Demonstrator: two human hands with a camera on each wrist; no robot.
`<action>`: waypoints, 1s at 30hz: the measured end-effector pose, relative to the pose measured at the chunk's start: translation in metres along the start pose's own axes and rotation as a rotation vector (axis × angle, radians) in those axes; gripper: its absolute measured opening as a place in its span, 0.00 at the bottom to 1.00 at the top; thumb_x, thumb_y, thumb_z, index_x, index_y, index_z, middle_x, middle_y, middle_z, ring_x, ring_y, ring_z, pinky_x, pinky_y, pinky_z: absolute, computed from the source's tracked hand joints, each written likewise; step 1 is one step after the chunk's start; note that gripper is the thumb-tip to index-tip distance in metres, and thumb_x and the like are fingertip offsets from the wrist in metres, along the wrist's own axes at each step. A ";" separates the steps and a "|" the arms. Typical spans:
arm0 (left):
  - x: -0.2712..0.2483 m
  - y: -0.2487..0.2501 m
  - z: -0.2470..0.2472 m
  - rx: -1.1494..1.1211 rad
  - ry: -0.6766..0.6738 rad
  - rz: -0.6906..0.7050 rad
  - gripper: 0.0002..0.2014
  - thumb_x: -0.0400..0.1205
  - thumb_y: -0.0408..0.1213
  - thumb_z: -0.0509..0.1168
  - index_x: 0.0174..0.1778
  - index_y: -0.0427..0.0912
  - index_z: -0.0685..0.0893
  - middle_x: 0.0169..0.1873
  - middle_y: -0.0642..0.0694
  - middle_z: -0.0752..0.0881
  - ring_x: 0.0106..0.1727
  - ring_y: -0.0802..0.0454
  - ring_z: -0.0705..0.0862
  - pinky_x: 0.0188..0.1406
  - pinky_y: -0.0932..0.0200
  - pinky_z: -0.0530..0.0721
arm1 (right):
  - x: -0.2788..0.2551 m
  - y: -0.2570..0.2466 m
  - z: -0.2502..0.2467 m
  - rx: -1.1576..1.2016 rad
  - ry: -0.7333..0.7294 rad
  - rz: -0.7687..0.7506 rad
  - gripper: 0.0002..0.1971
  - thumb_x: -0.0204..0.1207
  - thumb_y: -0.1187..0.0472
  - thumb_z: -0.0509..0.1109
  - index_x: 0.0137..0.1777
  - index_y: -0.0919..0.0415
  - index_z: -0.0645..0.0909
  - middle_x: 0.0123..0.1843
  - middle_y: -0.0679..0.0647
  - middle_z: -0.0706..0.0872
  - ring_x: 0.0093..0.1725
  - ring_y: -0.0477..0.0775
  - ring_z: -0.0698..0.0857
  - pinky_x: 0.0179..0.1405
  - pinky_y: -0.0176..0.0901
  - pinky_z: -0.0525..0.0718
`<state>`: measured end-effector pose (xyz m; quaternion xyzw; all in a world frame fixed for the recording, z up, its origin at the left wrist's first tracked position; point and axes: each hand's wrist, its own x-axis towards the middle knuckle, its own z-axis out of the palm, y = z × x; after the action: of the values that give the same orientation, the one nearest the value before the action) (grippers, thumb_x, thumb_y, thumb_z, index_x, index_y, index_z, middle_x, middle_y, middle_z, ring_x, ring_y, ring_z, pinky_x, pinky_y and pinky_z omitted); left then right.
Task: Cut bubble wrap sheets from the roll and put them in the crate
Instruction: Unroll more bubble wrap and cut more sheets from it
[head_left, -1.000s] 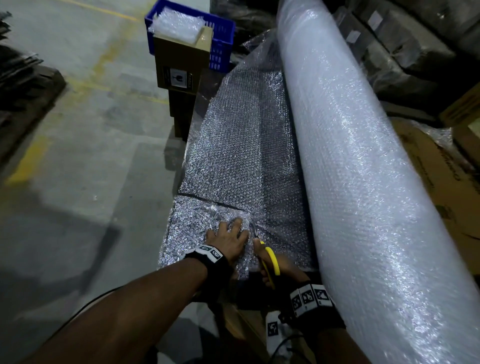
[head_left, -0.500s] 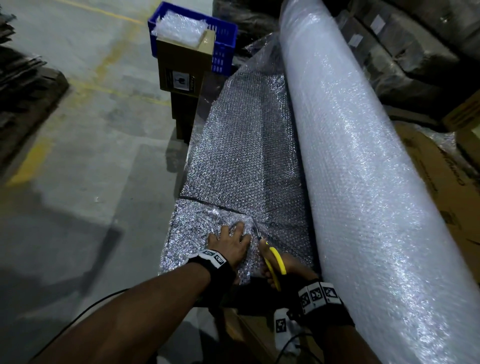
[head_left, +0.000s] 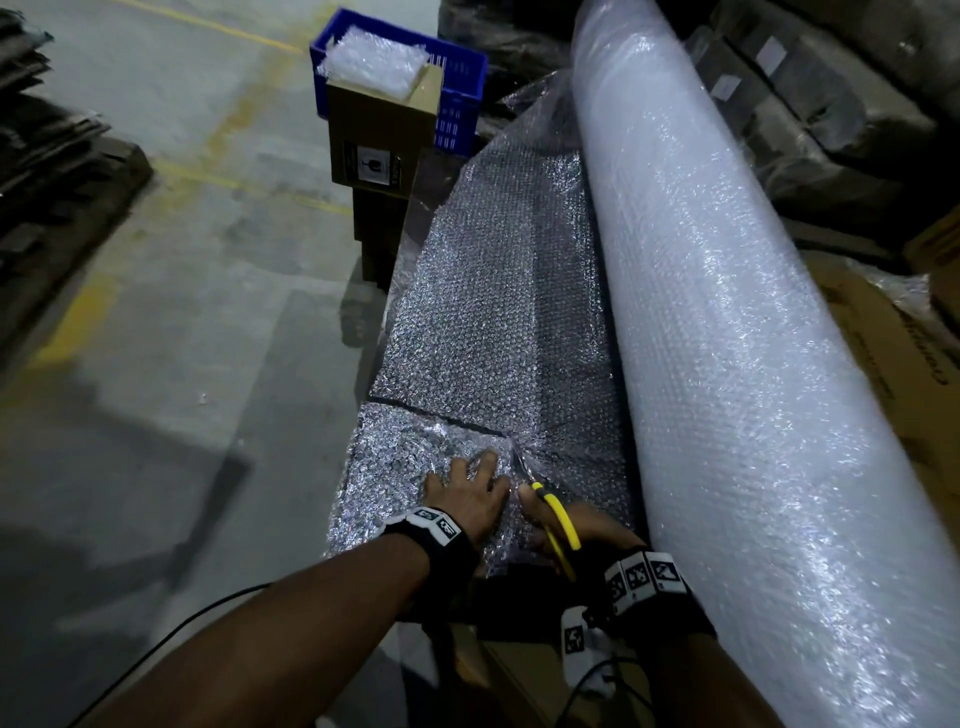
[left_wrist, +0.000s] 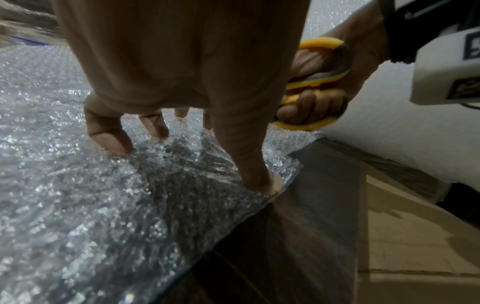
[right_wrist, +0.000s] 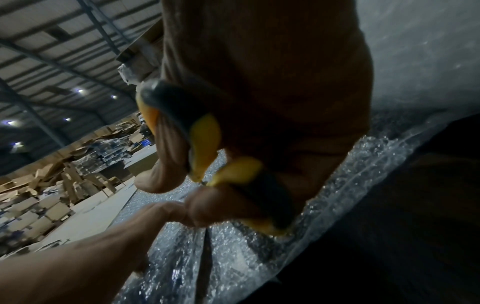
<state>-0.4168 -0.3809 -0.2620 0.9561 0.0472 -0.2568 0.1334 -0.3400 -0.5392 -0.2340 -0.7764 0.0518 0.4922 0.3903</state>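
Head view, w/ both wrist views. Large white roll of bubble wrap (head_left: 737, 338) lies lengthwise along the right side, its free end unrolled as a flat clear bubble-wrap sheet (head_left: 498, 322) spread to its left over a cardboard surface (left_wrist: 405, 236). A dark cut line crosses the sheet from its left edge toward the middle.

Left hand (head_left: 467, 493): fingers spread and fairly straight, pressing the sheet flat just left of the cut; in the left wrist view fingertips (left_wrist: 114, 142) and thumb dent the wrap near its edge.

Right hand (head_left: 592, 525): curled round the yellow-handled scissors (head_left: 556, 519), fingers through the loops (cf. (left_wrist: 311, 82), (right_wrist: 207, 144)). Blade tips lie at the end of the cut, just beside the left fingers; whether blades are apart or closed can't be told.

Far end: blue slatted plastic crate (head_left: 462, 104) on the floor, near the sheet's far corner. In front of it, a tall brown cardboard box (head_left: 379, 140) w/ a label, topped by a wad of cut bubble wrap (head_left: 369, 60).

Left: grey concrete floor (head_left: 171, 312) w/ faded yellow lines.
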 end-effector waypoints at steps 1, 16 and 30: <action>-0.001 0.000 -0.001 -0.010 0.011 -0.001 0.42 0.79 0.38 0.73 0.83 0.48 0.54 0.86 0.41 0.40 0.82 0.25 0.52 0.71 0.19 0.63 | 0.000 -0.001 -0.001 -0.004 -0.004 -0.001 0.29 0.64 0.29 0.80 0.31 0.53 0.73 0.27 0.58 0.73 0.23 0.54 0.74 0.24 0.40 0.70; 0.001 -0.004 -0.003 0.020 -0.043 0.020 0.55 0.70 0.40 0.82 0.85 0.48 0.49 0.86 0.42 0.37 0.82 0.26 0.50 0.70 0.19 0.63 | 0.001 0.003 -0.004 -0.090 0.098 -0.154 0.25 0.70 0.42 0.80 0.33 0.67 0.83 0.24 0.58 0.81 0.24 0.52 0.78 0.26 0.42 0.74; -0.003 -0.005 0.000 0.041 0.011 0.044 0.51 0.72 0.44 0.80 0.84 0.48 0.53 0.86 0.41 0.40 0.82 0.27 0.51 0.69 0.21 0.65 | -0.055 0.037 -0.011 -0.126 -0.091 0.020 0.11 0.82 0.57 0.73 0.49 0.64 0.91 0.36 0.53 0.92 0.36 0.48 0.89 0.46 0.45 0.89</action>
<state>-0.4198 -0.3761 -0.2614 0.9608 0.0218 -0.2495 0.1191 -0.3776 -0.5883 -0.2077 -0.7757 0.0106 0.5330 0.3379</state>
